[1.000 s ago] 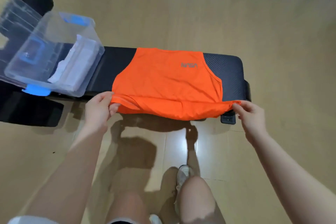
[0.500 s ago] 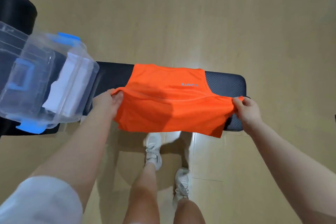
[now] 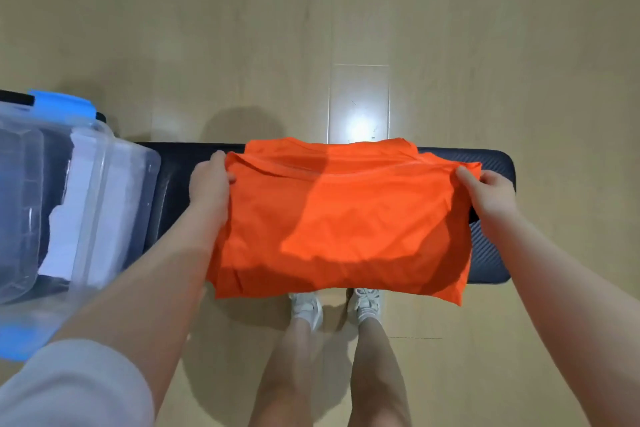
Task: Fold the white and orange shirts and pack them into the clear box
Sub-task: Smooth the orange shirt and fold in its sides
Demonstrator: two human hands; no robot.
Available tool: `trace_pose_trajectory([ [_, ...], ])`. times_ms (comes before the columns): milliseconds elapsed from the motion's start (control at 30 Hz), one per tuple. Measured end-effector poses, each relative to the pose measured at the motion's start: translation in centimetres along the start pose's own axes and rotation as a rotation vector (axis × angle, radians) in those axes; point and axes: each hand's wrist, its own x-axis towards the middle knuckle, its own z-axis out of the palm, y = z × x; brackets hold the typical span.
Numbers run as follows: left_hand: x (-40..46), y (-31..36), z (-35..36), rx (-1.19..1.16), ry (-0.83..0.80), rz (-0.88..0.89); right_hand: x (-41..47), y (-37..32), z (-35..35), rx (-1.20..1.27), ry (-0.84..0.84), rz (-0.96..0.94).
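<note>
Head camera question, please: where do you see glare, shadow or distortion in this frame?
In the head view, glare blooms on the floor just past the bench; a shadow darkens the left part of the orange shirt held by the left hand and right hand; wide-angle distortion stretches the clear box and the forearms at the edges.

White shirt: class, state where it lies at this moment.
In the head view, the white shirt lies folded inside the clear box at the left end of the black bench, left of the orange shirt.
</note>
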Motion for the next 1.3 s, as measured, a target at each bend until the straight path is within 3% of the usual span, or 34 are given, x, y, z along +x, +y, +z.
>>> trace_pose_trajectory([
  [133,0.6,-0.9,0.5,0.412,0.007,0.151,0.1,-0.4,0.2,-0.032,-0.038,-0.003],
  [233,0.2,-0.7,0.0,0.588,0.057,0.302,-0.6,-1.1,-0.3,0.141,-0.16,-0.003],
  [400,-0.9,1.9,-1.3,0.451,0.128,0.428,-1.1,-3.6,-2.1,0.568,-0.519,0.143],
  [467,-0.7,3.0,-1.5,0.344,0.117,0.414,-0.7,-5.1,-2.3,0.635,-0.542,0.166],
  [533,0.3,3.8,-1.3,0.31,0.124,0.388,0.9,-5.5,-1.8,0.6,-0.448,0.17],
  [700,3.9,3.3,0.2,0.392,0.015,0.232,4.7,-4.0,1.2,-0.062,0.034,0.059],
  [800,3.8,2.5,1.4,0.55,0.061,0.346,4.0,-4.3,2.7,-0.502,0.181,-0.187],
  [933,2.0,2.1,3.7,0.67,-0.039,0.706,1.4,-6.1,5.9,-0.691,-0.015,-0.692],
  [1067,1.8,-0.5,5.1,0.926,-0.21,0.872,-0.7,-6.4,10.1,-0.891,-0.327,-0.995],
  [1133,1.4,-2.6,5.0,1.044,-0.266,0.99,-1.9,-4.9,12.0,-1.006,-0.398,-1.116],
  [1200,1.3,-5.2,3.7,1.157,-0.29,1.005,-2.5,-2.6,12.4,-1.13,-0.392,-1.126],
  [1300,1.5,-8.1,0.8,1.211,-0.266,0.865,-2.5,0.5,10.8,-1.193,-0.227,-0.908],
])
